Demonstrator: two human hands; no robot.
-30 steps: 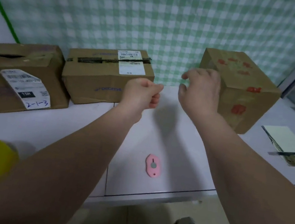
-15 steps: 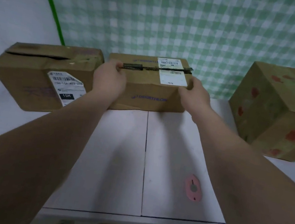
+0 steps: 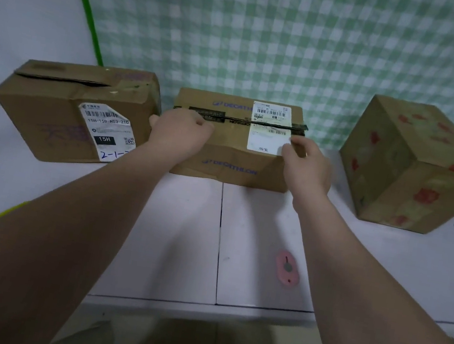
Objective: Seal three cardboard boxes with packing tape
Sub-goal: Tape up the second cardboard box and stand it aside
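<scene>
The person is reaching to the middle box (image 3: 231,154), which is sitting at the back of the table (image 3: 25,168), between the left box (image 3: 57,119) and the right box (image 3: 400,170). The left hand (image 3: 180,131) is gripping its top left corner, fingers bending over the edge. The right hand (image 3: 307,167) is touching the front by the label (image 3: 269,137); I cannot tell if it is gripping. I am thinking they should be pulling it close and pressing the flaps flat before any tape is going on.
</scene>
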